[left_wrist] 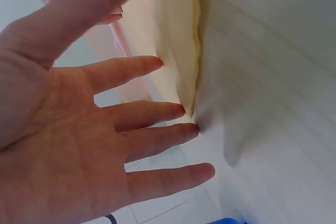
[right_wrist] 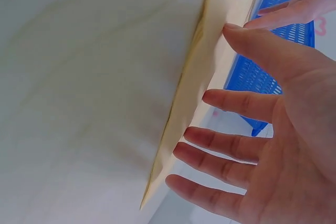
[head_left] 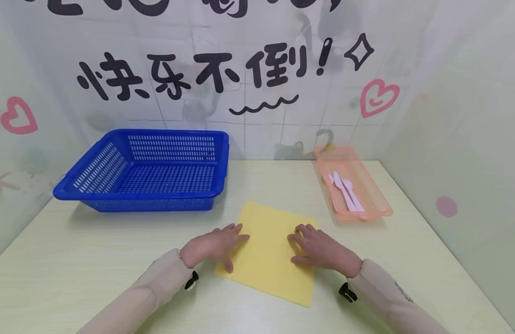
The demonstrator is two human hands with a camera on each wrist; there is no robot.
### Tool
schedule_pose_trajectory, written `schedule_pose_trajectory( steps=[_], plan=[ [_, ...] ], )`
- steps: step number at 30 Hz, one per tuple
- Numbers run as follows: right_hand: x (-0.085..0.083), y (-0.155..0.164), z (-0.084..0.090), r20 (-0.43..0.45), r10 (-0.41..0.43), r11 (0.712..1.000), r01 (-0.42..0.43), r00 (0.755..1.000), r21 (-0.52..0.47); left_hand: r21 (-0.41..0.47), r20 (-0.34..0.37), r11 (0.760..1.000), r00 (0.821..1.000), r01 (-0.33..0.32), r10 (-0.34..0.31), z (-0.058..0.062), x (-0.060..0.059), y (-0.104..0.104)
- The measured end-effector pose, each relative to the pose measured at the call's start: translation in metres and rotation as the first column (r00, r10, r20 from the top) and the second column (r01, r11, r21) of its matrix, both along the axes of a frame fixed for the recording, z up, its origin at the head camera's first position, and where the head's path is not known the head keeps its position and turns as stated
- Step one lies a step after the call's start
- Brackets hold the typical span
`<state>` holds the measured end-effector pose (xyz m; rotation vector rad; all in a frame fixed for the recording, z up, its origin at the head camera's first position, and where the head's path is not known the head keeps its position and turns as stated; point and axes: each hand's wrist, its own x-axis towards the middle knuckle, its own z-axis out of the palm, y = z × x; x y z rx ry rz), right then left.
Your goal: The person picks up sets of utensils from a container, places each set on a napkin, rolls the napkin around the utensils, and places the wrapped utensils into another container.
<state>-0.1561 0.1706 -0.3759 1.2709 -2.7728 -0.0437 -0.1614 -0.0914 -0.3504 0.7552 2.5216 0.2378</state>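
My left hand (head_left: 213, 246) and right hand (head_left: 320, 250) lie released, fingers flat on the yellow cloth (head_left: 270, 253), which is spread on the surface (head_left: 94, 260). I judge it still unfolded; nothing lies in the blue basket (head_left: 149, 169).

The left hand (head_left: 215, 248) covers the yellow cloth's (head_left: 270, 253) left edge, and the right hand (head_left: 320, 250) hides a patch near its right edge. Beyond the cloth, the pale utensils (head_left: 345, 191) in the pink tray (head_left: 380, 206) are too small to tell apart (spoons or knives, unclear). Both forearms run off the head view's bottom edge. In the wrist views the cloth is cut off at the top.
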Motion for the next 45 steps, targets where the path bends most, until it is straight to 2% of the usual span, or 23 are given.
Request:
schedule_pose_trajectory(
  steps=[5,10,12,16,21,29,37,45],
  plan=[
    [-0.003,0.0,0.0,0.013,-0.018,1.0,0.018,1.0,-0.015,-0.011,-0.033,1.0,0.999,-0.009,0.008,0.0,0.005,0.004],
    [-0.007,-0.001,0.003,0.052,-0.047,0.999,0.048,0.998,-0.021,0.001,-0.106,0.999,0.994,0.036,-0.035,0.0,0.013,0.014],
    [-0.008,-0.002,0.004,0.057,-0.047,0.999,0.048,0.997,-0.019,0.011,-0.113,0.999,0.993,0.042,-0.04,-0.002,0.016,0.018],
    [-0.01,-0.004,0.006,0.044,-0.029,0.999,0.03,0.999,-0.017,0.027,-0.097,1.0,0.995,0.003,0.0,-0.005,0.023,0.024],
    [-0.012,-0.006,0.008,0.054,-0.022,0.999,0.024,0.998,-0.042,-0.004,-0.077,0.999,0.996,-0.05,0.05,-0.007,0.027,0.028],
    [-0.013,-0.009,0.008,0.077,-0.023,0.999,0.027,0.997,-0.048,-0.047,-0.056,0.997,0.997,-0.055,0.053,-0.008,0.026,0.031],
    [-0.014,-0.01,0.009,0.195,-0.033,0.999,0.036,0.98,-0.014,-0.023,-0.038,0.999,0.998,-0.048,0.047,-0.007,0.022,0.027],
    [-0.01,-0.009,0.007,0.146,-0.03,0.999,0.034,0.989,-0.023,-0.013,-0.036,1.0,0.999,-0.017,0.017,-0.005,0.015,0.021]
  ],
)
